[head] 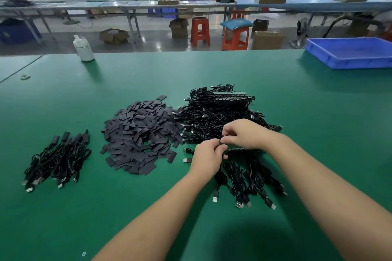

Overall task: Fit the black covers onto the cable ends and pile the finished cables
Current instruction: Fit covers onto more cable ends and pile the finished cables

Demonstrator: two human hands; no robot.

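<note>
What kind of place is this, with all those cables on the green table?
Most likely a factory assembly workshop. Two hands work at a green table between bulk heaps of black covers and cables, and long workbenches with cartons and stools stand behind.

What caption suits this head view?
Both hands work a cable end between covers and cables.

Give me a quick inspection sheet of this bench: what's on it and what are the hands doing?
Surface: green table.
Job's things: heap of black covers; finished cables piled left.
Clutter: white bottle; blue tray.
Grippers: left hand and right hand together pinch a small green part at a cable end; details hidden.
Cables: tangled pile of unfinished cables behind the hands, more beneath them.
Surroundings: workshop benches, orange stools, cardboard boxes.
</note>
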